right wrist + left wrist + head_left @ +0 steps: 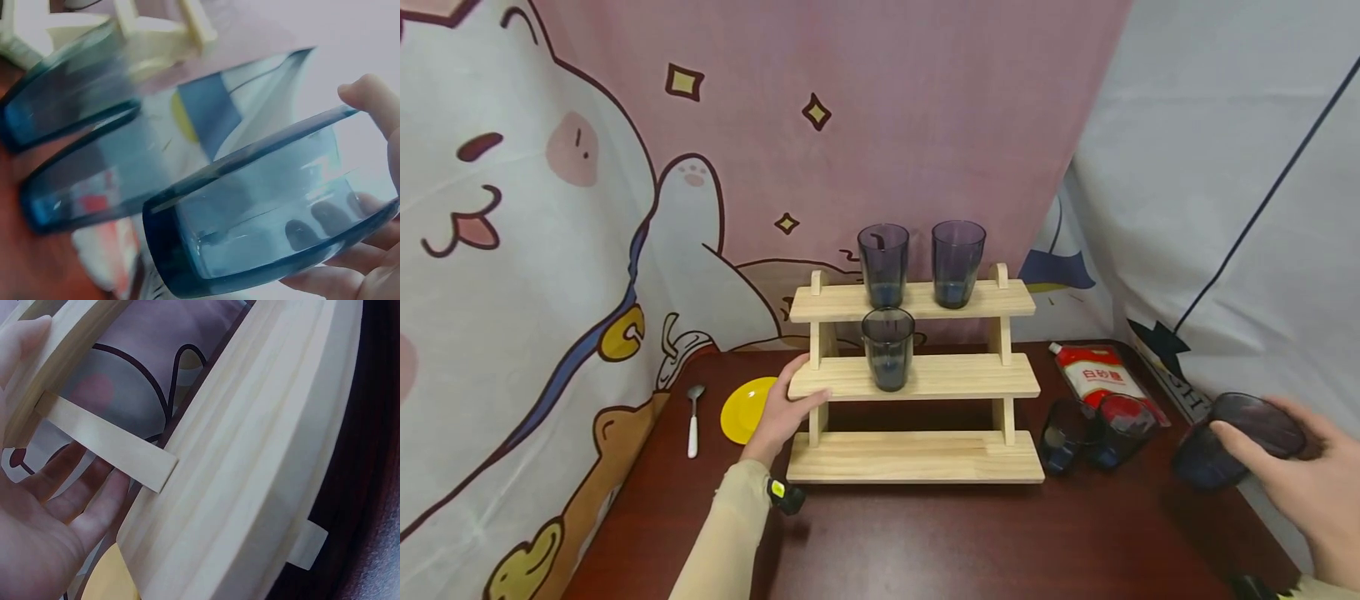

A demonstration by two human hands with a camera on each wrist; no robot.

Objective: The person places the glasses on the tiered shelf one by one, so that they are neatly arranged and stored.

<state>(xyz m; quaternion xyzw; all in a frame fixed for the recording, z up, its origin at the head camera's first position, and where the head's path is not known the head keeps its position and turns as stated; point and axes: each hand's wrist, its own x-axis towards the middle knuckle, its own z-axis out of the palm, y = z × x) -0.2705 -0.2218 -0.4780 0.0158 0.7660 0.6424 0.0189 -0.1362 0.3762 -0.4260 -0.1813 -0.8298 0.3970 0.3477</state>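
Note:
A three-tier wooden shelf [917, 458] stands on the dark red table. My left hand [786, 408] grips the left end of its middle board, thumb in front; in the left wrist view the other fingers reach behind the upright [106, 440]. My right hand [1311, 479] holds a dark blue-tinted glass [262, 206], tilted, off to the right of the shelf. Two similar glasses, one [1063, 437] beside the other [1122, 429], stand right of the bottom board. Two more glasses [883, 262] [957, 262] are on the top board, and one glass [889, 350] is on the middle board.
Behind the two table glasses lies a red and white packet [1093, 371] with a spout. Left of the shelf are a yellow plate [745, 412] and a white-handled spoon [693, 429]. Printed cloth [962, 108] hangs behind the table and along its sides.

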